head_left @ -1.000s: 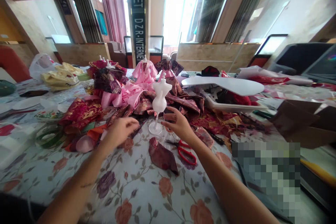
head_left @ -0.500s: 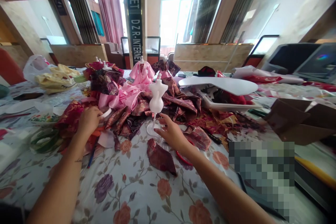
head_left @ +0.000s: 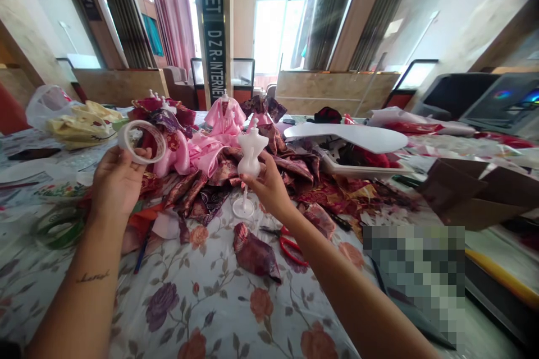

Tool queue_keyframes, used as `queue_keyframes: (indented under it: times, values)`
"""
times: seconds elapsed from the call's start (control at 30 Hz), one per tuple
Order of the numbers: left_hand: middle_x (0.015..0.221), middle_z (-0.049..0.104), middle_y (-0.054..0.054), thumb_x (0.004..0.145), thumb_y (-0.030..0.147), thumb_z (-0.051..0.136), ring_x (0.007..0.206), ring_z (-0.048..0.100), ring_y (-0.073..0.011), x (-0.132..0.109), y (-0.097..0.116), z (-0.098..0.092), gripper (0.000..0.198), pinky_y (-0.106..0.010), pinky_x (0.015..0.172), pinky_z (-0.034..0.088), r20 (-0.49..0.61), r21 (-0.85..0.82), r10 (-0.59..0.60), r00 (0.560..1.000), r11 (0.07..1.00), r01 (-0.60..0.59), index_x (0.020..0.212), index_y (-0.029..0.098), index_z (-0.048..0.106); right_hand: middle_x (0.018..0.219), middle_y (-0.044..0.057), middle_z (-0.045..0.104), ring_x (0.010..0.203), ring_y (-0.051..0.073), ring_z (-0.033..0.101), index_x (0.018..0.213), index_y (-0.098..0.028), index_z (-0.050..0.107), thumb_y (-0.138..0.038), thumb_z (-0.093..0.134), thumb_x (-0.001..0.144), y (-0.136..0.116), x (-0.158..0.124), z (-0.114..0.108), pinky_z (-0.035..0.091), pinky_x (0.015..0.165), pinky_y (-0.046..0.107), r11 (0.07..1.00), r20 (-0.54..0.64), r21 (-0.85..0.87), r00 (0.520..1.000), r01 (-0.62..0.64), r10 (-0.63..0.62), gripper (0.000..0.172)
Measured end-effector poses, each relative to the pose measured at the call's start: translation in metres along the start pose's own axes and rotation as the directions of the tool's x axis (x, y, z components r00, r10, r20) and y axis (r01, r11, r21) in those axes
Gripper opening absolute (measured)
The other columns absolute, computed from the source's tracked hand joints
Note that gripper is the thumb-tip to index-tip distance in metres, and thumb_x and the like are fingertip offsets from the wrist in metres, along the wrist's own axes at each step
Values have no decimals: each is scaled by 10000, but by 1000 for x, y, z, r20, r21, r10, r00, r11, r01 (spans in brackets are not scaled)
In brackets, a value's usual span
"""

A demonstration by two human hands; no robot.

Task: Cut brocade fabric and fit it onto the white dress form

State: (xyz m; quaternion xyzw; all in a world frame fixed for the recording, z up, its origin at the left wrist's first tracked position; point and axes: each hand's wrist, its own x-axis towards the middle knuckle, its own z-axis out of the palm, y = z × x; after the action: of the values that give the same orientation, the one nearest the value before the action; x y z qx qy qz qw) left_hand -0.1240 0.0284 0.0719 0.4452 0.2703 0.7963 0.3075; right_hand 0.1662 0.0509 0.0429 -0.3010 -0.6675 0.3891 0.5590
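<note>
My left hand [head_left: 120, 179] is raised over the left side of the table, its fingers closed on a roll of white tape [head_left: 161, 148] that faces me. My right hand [head_left: 269, 182] grips the hips of a small white mannequin [head_left: 251, 148] from the right. The mannequin stands upright on a thin stem and round base [head_left: 243, 207]. Close in front of it lies a dark red fabric piece [head_left: 256, 255], with red-handled scissors [head_left: 290, 248] just to its right. Behind the mannequin is a heap of pink satin [head_left: 202, 151] and brocade cloth.
Small mannequins in a pink dress [head_left: 225, 116] and dark outfits stand at the back. A white tray [head_left: 366, 168] holds dark and red items under a curved white board [head_left: 349, 136]. Green tape [head_left: 61, 228] lies left; a cardboard box [head_left: 475, 193] stands right.
My left hand has lifted the tape roll up from the cloth and turned it towards me. My right hand has risen from the mannequin's stem and closed on its hips.
</note>
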Motion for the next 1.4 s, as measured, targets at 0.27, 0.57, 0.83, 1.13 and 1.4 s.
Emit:
queue_keyframes:
  times: [0.27,0.57,0.83,1.13,1.4]
  values:
    - [720,658,-4,810,166,647,732,606,-120,-13,0,13,70,-307,793,496,-32,-138,-57,998,989,52,776,124,603,795,7,538,702,148,527,926,-183,562,-357,647,775,0,30,-2,487,637,262,999,224,-45,975,-1,11,246]
    - [788,667,-21,824,174,645,685,566,-89,-32,22,42,155,-263,775,505,109,-221,-41,993,973,65,945,83,676,854,13,552,757,167,592,1030,-217,492,-443,611,799,7,16,-6,538,698,305,997,171,52,984,-52,42,345]
    - [962,632,-63,870,167,453,926,602,-221,-77,-54,75,285,-363,900,460,396,715,-190,898,677,-172,1029,213,685,859,19,578,725,174,601,1071,-215,473,-421,610,789,19,12,6,545,675,326,999,48,33,998,-41,39,376]
    - [1046,537,-114,805,363,623,1069,501,-297,-98,-106,70,313,-456,943,410,622,774,-381,684,435,-461,1051,178,678,678,-10,605,670,163,570,802,-182,603,-267,578,777,43,-11,-5,467,654,273,977,96,-204,992,-58,78,92]
    - [954,516,-102,831,493,551,967,504,-291,-103,-108,69,404,-431,855,416,643,765,-446,623,330,-553,1053,175,665,527,-17,509,563,133,474,549,-185,503,-258,520,809,46,-14,-9,337,537,227,906,157,-424,984,-12,87,271]
